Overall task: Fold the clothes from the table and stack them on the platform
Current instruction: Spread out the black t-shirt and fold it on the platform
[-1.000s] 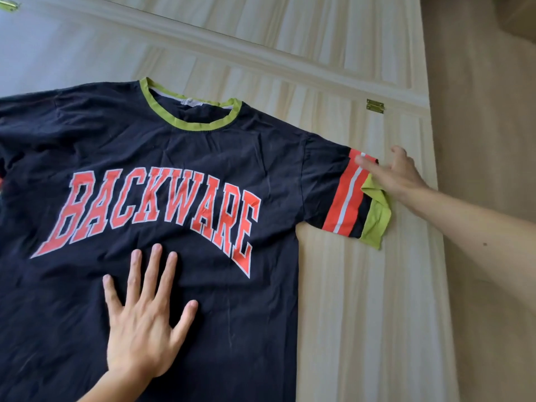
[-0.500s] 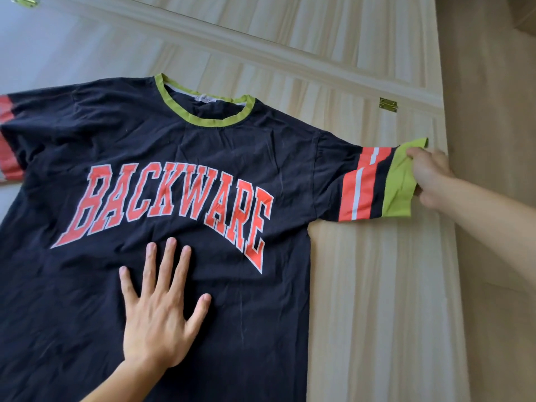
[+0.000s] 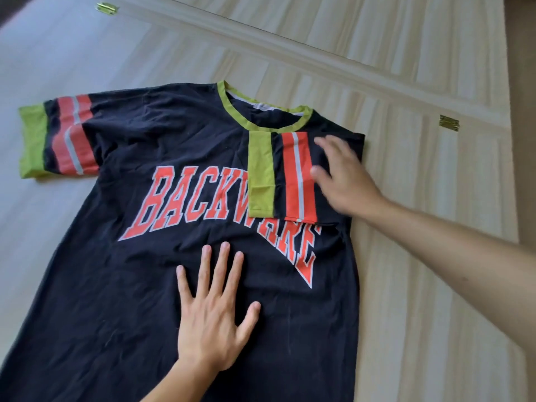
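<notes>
A black T-shirt (image 3: 139,300) with red "BACKWARE" lettering lies front-up on the pale wooden surface (image 3: 420,271), its hem towards the near edge. The sleeve (image 3: 278,175) nearer the right edge is folded inward over the chest, covering part of the lettering. The right hand (image 3: 345,178), blurred, rests on it with fingers extended. The left hand (image 3: 211,314) presses flat, fingers spread, below the lettering. The other sleeve (image 3: 58,140) lies spread towards the left edge.

black t-shirt (image 3: 121,285) flat, one sleeve (image 3: 282,175) folded inward
</notes>
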Demonstrator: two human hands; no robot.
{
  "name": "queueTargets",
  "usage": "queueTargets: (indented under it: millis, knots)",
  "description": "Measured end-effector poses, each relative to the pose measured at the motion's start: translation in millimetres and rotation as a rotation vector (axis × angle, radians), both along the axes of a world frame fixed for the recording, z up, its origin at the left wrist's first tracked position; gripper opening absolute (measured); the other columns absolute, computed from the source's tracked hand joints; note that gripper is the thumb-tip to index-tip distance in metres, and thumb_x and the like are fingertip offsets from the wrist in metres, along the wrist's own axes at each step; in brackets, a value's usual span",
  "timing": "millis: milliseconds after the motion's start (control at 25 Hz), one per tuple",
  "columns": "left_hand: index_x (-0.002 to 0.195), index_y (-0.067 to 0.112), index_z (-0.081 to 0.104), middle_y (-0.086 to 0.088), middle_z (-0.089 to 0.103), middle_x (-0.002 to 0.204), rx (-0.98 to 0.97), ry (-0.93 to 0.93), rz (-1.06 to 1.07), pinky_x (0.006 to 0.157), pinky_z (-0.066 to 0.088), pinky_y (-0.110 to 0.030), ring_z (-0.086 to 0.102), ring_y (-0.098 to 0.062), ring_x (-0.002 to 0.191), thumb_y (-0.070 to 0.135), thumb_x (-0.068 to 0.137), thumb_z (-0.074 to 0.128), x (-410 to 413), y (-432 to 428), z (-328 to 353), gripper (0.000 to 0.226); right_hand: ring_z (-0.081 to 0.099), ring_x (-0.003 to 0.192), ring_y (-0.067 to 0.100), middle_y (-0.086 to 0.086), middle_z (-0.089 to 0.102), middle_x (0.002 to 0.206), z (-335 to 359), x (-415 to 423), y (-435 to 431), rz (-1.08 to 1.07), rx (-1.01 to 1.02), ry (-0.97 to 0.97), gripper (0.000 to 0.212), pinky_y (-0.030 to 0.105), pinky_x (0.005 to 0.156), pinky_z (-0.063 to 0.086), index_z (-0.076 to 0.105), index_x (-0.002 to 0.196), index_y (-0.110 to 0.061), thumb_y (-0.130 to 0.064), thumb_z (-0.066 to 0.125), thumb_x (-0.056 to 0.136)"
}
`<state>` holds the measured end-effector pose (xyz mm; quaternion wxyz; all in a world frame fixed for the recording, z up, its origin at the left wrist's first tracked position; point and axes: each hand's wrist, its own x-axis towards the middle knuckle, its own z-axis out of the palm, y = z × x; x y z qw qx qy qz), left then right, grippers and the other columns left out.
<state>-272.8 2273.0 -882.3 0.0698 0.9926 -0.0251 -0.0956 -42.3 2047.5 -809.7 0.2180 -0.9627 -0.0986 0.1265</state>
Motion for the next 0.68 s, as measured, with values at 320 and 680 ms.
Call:
queueTargets:
  millis: [320, 680]
  knots:
    - [0.162, 0.022, 0.021, -0.003, 0.005, 0.172, -0.016, -0.004, 0.009, 0.118, 0.014, -0.071, 0.001, -0.032, 0.158, 0.066, 0.089, 0.045, -1, 0, 0, 0.088, -0.008, 0.157, 0.027, 0.009, -0.006, 0.17, -49, -65, 29, -0.152, -0.209, -0.149, 0.078, 0.056, 0.124, -0.003, 0.001, 0.162, -0.016, -0.059, 0.019, 0.098]
    - [0.157, 0.017, 0.034, 0.001, 0.027, 0.167, -0.237, -0.084, 0.011, 0.12, 0.013, -0.054, 0.02, -0.023, 0.156, 0.06, 0.095, 0.045, 2, 16, 15, 0.076, 0.004, 0.157, 0.024, 0.008, 0.009, 0.17, -88, -132, 77, -0.118, -0.278, -0.212, 0.077, 0.059, 0.123, 0.008, 0.013, 0.161, -0.018, -0.057, 0.027, 0.097]
